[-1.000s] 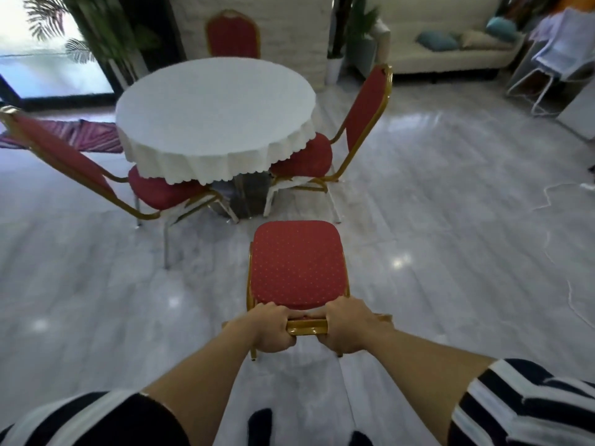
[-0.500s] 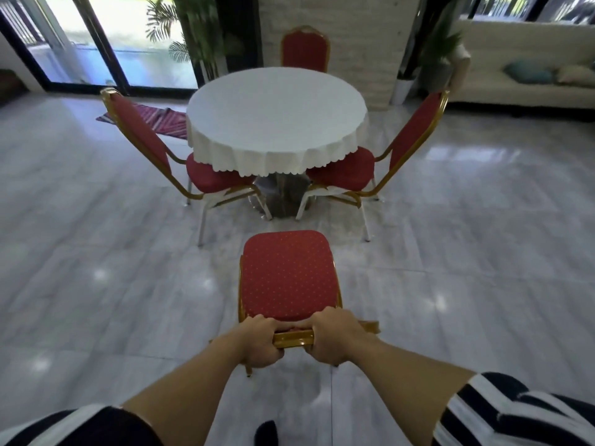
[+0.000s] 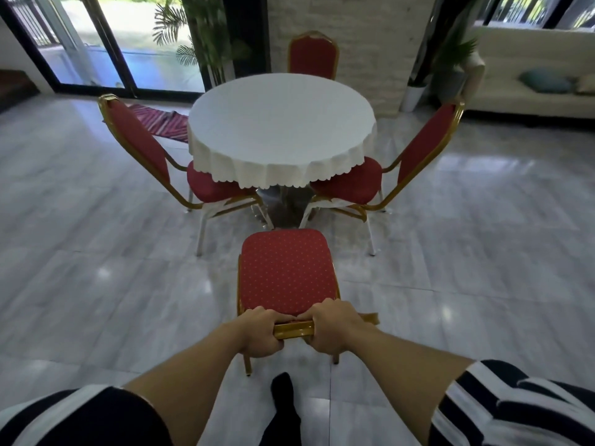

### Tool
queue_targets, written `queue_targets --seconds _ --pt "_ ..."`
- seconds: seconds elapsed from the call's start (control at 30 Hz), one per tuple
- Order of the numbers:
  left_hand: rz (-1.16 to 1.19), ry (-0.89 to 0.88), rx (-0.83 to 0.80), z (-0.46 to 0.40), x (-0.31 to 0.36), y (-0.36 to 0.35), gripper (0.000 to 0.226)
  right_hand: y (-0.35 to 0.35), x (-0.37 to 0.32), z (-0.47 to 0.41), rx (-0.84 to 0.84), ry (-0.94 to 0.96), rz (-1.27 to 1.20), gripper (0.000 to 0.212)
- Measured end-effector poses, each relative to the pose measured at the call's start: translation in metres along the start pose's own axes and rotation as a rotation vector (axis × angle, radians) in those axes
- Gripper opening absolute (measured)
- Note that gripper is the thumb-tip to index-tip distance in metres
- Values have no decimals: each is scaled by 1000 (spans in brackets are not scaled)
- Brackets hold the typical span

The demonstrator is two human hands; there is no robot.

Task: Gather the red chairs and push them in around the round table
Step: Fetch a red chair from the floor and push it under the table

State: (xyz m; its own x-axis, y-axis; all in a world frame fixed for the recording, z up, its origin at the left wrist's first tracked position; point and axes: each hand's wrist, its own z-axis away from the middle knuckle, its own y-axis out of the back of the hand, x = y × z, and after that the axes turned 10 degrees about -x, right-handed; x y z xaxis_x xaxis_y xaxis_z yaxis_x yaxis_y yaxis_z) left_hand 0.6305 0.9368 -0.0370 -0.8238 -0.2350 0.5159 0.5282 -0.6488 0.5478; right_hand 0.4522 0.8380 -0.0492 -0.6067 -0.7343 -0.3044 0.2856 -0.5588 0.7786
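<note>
A red chair with a gold frame stands right in front of me, its seat pointing at the round table with a white cloth. My left hand and my right hand both grip the top rail of its backrest. Its seat front sits just short of the table's foot. A second red chair is tucked in on the table's left, a third on its right, and a fourth stands behind the table.
Glossy grey tile floor spreads to both sides. Glass doors, a potted palm and a striped rug lie at the back left. A stone pillar, a white planter and a cream sofa are at the back right.
I have moved the chair forward toward the table, and my view has swung so the table now sits straight ahead. Both hands keep the same grip.
</note>
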Motion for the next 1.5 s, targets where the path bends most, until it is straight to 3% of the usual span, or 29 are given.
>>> queue_targets --seconds 0.2,0.47,0.8,1.0,1.43,1.5 --pt "7 13 5 -49 -20 76 59 58 27 -64 14 -5 5 22" --pt "-12 13 -22 -104 -58 174 62 132 47 -146 16 -47 18 37" --pt "-32 5 -18 -153 -102 269 65 197 61 -233 19 -82 -5 28" --pt "-69 -19 -58 -165 -114 290 64 210 71 -255 -3 -38 48 40" --pt "-73 -58 -63 -176 -114 297 50 217 80 -258 -2 -40 13 36" --pt "-105 -21 -91 -174 -112 302 58 217 80 -256 21 -25 -19 33"
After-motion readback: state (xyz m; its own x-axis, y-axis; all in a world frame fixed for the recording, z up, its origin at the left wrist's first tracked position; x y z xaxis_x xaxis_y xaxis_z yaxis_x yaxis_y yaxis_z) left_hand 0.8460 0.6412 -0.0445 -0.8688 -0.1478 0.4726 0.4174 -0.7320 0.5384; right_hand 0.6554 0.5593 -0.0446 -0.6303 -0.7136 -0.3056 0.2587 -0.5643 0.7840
